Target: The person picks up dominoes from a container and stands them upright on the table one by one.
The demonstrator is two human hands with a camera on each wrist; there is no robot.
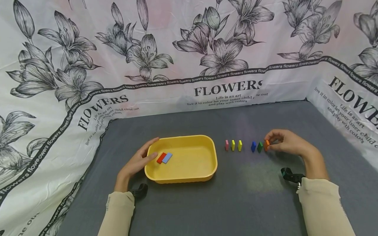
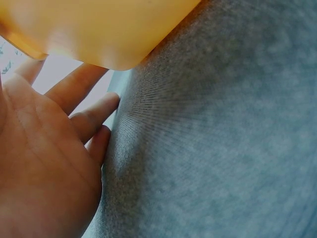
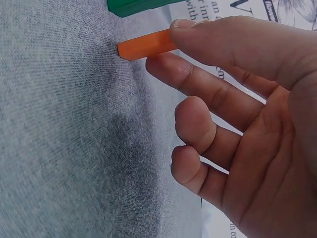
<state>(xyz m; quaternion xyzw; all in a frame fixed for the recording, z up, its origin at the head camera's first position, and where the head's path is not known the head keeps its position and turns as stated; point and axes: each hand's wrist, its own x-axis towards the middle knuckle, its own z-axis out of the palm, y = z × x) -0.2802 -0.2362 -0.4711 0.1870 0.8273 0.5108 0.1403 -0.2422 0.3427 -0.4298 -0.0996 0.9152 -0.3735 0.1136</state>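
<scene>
With thumb and fingertips, my right hand (image 1: pixel 287 142) pinches an orange block (image 3: pixel 148 44) that stands upright on the grey cloth. Just left of it stand a green block (image 1: pixel 260 147) and a blue block (image 1: pixel 253 146), spaced a little apart. My left hand (image 1: pixel 137 162) holds the left end of a yellow plastic basin (image 1: pixel 183 180), its thumb over the rim and the other fingers along the outside. Inside the basin, near that thumb, a red block (image 1: pixel 161 158) and a light blue block (image 1: pixel 167 158) lie flat side by side.
Between the basin and the blue block, a pink block (image 1: pixel 226 145) and two yellow blocks (image 1: pixel 240 145) stand in the same row. The grey cloth (image 1: pixel 224 209) covers the table. Behind it hangs a white flower-printed sheet (image 1: pixel 165 95), which also borders both sides.
</scene>
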